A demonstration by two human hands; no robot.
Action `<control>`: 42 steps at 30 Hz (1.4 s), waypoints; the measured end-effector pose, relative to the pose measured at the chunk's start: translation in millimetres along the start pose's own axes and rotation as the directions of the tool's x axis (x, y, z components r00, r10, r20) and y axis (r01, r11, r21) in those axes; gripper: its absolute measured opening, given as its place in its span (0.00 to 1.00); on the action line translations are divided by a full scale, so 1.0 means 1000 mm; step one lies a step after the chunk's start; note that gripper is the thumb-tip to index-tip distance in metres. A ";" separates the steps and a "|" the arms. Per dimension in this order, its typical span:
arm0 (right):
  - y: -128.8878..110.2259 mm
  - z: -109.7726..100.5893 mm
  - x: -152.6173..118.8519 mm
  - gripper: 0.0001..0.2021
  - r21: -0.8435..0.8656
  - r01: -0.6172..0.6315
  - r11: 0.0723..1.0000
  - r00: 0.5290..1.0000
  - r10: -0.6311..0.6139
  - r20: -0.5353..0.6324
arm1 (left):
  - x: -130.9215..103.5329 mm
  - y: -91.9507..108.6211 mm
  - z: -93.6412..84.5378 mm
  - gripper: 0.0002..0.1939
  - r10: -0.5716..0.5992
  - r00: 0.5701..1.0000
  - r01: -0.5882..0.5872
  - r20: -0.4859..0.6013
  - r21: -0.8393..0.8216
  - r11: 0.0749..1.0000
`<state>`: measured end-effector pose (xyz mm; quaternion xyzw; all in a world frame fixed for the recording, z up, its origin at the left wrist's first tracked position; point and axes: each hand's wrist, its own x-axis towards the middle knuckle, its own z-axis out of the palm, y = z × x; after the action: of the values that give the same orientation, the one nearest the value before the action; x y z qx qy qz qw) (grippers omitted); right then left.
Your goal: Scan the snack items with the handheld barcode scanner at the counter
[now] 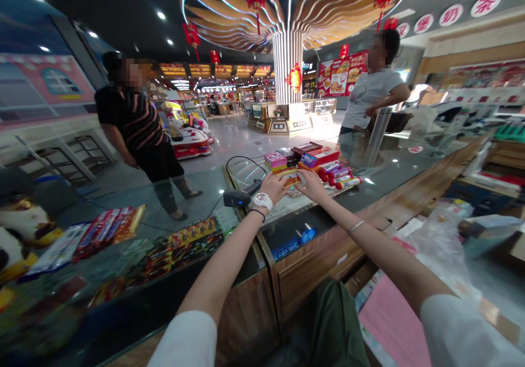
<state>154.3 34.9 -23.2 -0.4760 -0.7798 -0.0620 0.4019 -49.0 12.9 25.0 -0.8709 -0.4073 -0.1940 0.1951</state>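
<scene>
Over the glass counter (283, 211), my left hand (275, 187) and my right hand (310, 185) grip opposite ends of a small orange-and-yellow packet (292, 179). Its lettering is too small to read. Just behind it lies a pile of boxed and wrapped snack packs (314, 155), pink, red, orange and purple. To the right of my right hand are several tube-shaped packs (342, 178) with red ends. A black handheld scanner (237, 198) sits left of my left wrist, its cable looping behind. My fingertips partly cover the packet.
Red candy bags (107, 230) lie on the left counter, with rows of small packs (176, 246) below. A metal post (379, 129) rises at right. One person (135, 115) stands across the counter at left, another (369, 99) at right. Plastic bags (441, 246) are at lower right.
</scene>
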 end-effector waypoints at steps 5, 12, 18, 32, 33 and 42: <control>-0.020 -0.005 0.012 0.29 0.028 0.157 0.987 0.987 -0.157 -0.022 | -0.016 -0.023 -0.022 0.08 0.083 0.994 -0.079 -0.069 0.047 0.996; -0.079 -0.001 0.038 0.28 0.043 0.363 0.931 0.932 -0.363 -0.007 | -0.053 -0.060 -0.060 0.08 0.114 0.984 -0.101 -0.135 0.100 0.990; -0.139 0.022 0.056 0.24 0.022 0.470 0.883 0.883 -0.469 -0.029 | -0.095 -0.085 -0.082 0.10 0.026 0.981 -0.003 -0.193 0.114 0.993; -0.243 0.068 0.079 0.17 0.079 0.502 0.861 0.864 -0.495 -0.093 | -0.171 -0.122 -0.112 0.18 -0.265 0.928 0.309 -0.262 0.144 0.940; -0.246 0.070 0.077 0.17 0.090 0.508 0.857 0.861 -0.501 -0.086 | -0.175 -0.123 -0.112 0.18 -0.264 0.930 0.308 -0.256 0.149 0.940; -0.216 0.075 0.074 0.27 0.404 0.343 0.848 0.939 -0.325 -0.116 | -0.180 -0.122 -0.111 0.16 -0.230 0.956 0.262 -0.180 0.179 0.948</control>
<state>-75.7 5.7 38.6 -0.2346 -0.8366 0.0271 0.4942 -271.3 -84.6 51.7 -0.7710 -0.5139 -0.2426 0.2875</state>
